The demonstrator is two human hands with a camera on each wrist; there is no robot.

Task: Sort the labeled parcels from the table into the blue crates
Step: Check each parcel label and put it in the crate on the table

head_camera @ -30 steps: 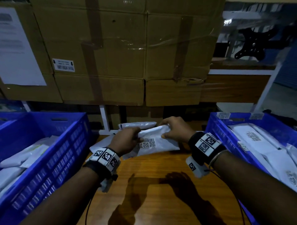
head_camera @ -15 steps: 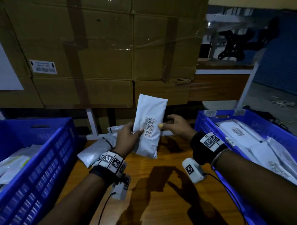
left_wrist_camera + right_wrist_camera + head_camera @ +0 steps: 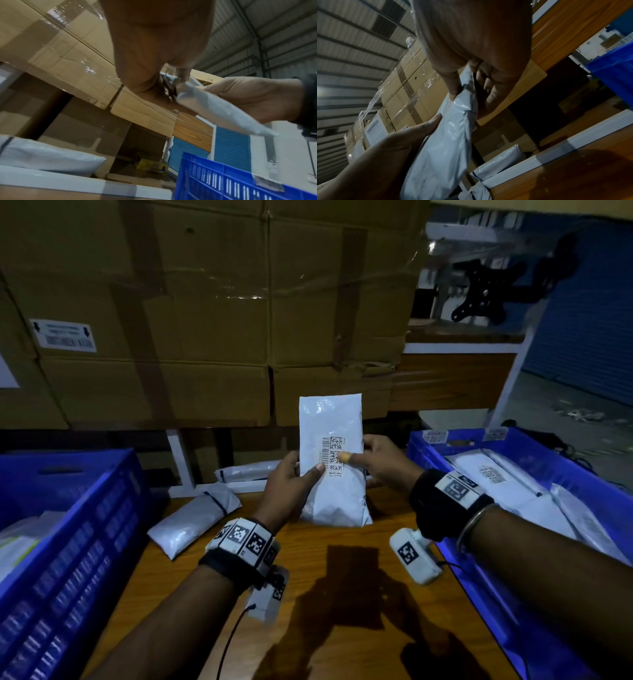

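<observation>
White parcel [image 3: 331, 460] held upright, label facing camera

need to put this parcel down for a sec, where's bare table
Bare wood lies on the near half of the table, between the left crate and the right crate. Farther back it is crowded: a parcel lies left of the hands, another at the far edge.

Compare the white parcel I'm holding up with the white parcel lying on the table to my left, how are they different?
The held parcel stands upright, pinched by the left hand and right hand; the table parcel lies flat and slanted, untouched. The held parcel shows a barcode label; the table parcel shows a dark band and no visible label. Both are white plastic mailers.
</observation>
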